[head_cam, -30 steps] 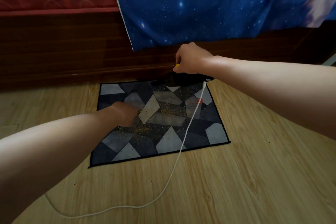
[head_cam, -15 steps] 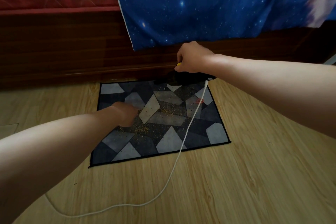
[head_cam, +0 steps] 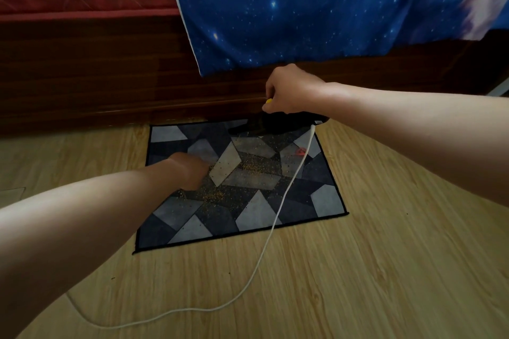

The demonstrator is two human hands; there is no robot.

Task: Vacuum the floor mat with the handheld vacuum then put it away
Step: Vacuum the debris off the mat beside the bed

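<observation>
Over the mat (head_cam: 327,198), the vacuum (head_cam: 278,125) is being gripped by the right hand (head_cam: 292,91) while slippage is seemingly being prevented by the left hand (head_cam: 190,170), fingers hidden.

Bare left hand (head_cam: 190,170), bare right hand (head_cam: 292,89); both forearms bare.

Matt cloth mat (head_cam: 327,199), smooth pale wood floor (head_cam: 358,270), glossy dark wooden bedframe (head_cam: 82,77).
</observation>
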